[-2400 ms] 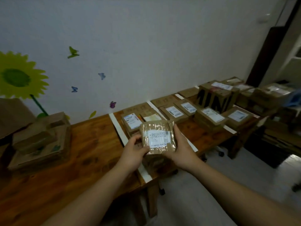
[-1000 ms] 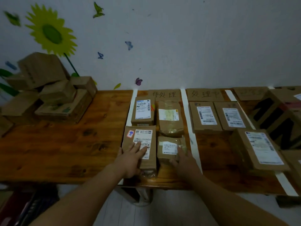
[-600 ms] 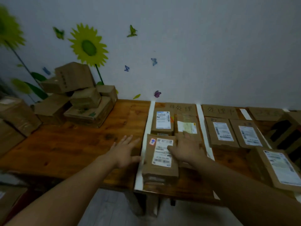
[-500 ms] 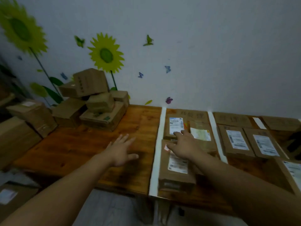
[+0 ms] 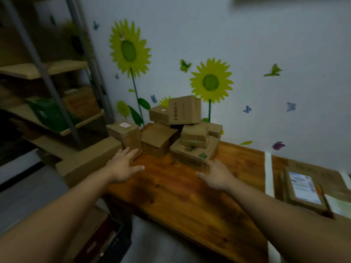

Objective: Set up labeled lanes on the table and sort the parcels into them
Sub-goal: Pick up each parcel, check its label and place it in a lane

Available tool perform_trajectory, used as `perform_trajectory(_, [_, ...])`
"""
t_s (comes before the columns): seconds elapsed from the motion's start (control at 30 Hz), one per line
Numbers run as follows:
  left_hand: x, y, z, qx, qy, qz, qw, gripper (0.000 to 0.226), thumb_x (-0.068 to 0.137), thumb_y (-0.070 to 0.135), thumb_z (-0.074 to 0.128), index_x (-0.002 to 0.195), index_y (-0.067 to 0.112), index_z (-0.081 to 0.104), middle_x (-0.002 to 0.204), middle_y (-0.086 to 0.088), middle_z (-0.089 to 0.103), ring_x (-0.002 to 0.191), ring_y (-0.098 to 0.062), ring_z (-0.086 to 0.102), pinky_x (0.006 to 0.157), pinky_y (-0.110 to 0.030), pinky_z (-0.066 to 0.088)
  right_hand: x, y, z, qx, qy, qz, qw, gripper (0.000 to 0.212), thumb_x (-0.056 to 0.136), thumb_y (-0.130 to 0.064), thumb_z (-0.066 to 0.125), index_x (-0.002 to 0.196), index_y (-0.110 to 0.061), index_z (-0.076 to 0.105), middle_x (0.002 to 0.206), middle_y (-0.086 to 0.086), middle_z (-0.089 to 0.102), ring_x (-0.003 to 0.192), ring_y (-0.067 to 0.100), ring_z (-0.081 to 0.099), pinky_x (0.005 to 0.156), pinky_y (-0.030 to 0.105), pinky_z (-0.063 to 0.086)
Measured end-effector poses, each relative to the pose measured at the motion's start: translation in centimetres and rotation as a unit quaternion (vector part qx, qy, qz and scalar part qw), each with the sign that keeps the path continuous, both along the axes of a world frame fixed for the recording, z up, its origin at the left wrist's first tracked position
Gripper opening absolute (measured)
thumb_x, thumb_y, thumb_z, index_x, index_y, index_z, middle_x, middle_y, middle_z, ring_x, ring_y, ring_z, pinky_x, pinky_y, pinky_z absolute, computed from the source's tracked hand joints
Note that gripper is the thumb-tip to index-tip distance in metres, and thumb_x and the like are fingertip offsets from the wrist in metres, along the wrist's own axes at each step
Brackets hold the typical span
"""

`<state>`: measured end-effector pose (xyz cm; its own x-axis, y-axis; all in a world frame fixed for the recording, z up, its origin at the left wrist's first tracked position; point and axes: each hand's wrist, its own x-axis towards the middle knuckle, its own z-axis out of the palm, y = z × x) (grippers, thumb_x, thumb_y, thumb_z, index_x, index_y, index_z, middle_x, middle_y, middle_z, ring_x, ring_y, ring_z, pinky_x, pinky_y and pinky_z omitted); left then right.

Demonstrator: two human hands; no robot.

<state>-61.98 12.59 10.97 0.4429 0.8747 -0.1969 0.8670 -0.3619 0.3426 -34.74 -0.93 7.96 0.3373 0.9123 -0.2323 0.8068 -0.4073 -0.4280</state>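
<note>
In the head view, both bare arms are stretching out over the left end of the wooden table (image 5: 171, 188), and neither hand is holding anything. The left hand (image 5: 123, 166) is hovering palm down with its fingers spread and thumb out, its fingertips just beside a tall labelled box (image 5: 131, 138); whether they are touching it cannot be told. The right hand (image 5: 214, 175) is hovering palm down too, thumb pointing left, its fingers lying straight and close together toward the front edge of a flat box (image 5: 191, 149), and the blur is hiding whether they are touching it. That flat box is sitting at the bottom of the pile of parcels (image 5: 159, 141), which is heaped against the wall under the sunflower stickers (image 5: 210, 81). At the right edge, a white tape strip (image 5: 268, 173) is marking off a lane across the tabletop, and a sorted parcel (image 5: 303, 188) with a white shipping label is lying flat beyond it. So the lane marking is looking finished as far as this view shows, and at least one parcel is sitting in place, while the pile is waiting to be sorted. A metal shelf rack (image 5: 49, 88) is standing at the left.
</note>
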Motion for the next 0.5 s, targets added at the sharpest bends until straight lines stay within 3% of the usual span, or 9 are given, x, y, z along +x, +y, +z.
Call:
perform_trajectory(0.2, [-5.0, 6.3, -1.8, -0.005, 0.005, 0.083, 0.996, 0.077, 0.089, 0.048, 0.054, 0.150, 0.027, 0.012, 0.159, -0.006, 0.004, 0.146, -0.028, -0.001, 0.117, -0.045, 0.010, -3.3, 9.7, -1.7, -0.017, 0.032, 0.055, 0.998, 0.067, 0.092, -0.055, 0.049, 0.148, -0.023, 0.029, 0.152, 0.009, 0.028, 0.139, 0.028, 0.029, 0.113, 0.036, 0.028])
perform_trajectory(0.5, [-9.5, 14.2, -3.6, -0.017, 0.061, 0.156, 0.986, 0.078, 0.089, 0.044, 0.055, 0.150, 0.028, 0.009, 0.159, -0.007, 0.004, 0.146, -0.029, 0.001, 0.118, -0.048, 0.009, -10.2, 22.6, -4.2, -0.054, 0.087, 0.117, 0.988, 0.067, 0.093, -0.049, 0.051, 0.150, -0.024, 0.027, 0.156, 0.005, 0.023, 0.141, 0.025, 0.027, 0.115, 0.041, 0.029])
